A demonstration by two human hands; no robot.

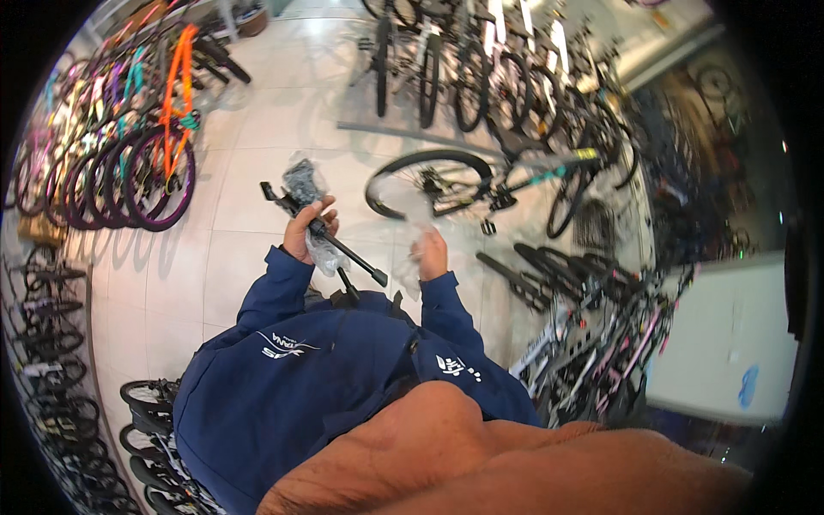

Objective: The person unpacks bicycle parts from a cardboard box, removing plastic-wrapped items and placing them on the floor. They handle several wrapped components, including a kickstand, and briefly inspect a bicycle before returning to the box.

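Observation:
My left hand (309,230) is closed around a black bicycle kickstand (350,251), whose rod slants down to the right and ends in a rubber foot. Clear plastic wrapping (324,256) hangs below the fingers. Beyond them sticks up a plastic-wrapped dark bundle (302,182), its contents too unclear to name. To the right, my right hand (431,254) has its fingers closed on a thin clear plastic bag (405,273), partly smeared by motion. A black and green bicycle (541,176) stands ahead of that hand, its wheel close to the bag.
Rows of bicycles line the far left (129,163) and the far side (463,77). More bikes (592,335) crowd the right, beside a white panel (721,335). Others (150,429) stand close at lower left. Pale floor tiles (257,172) run between them.

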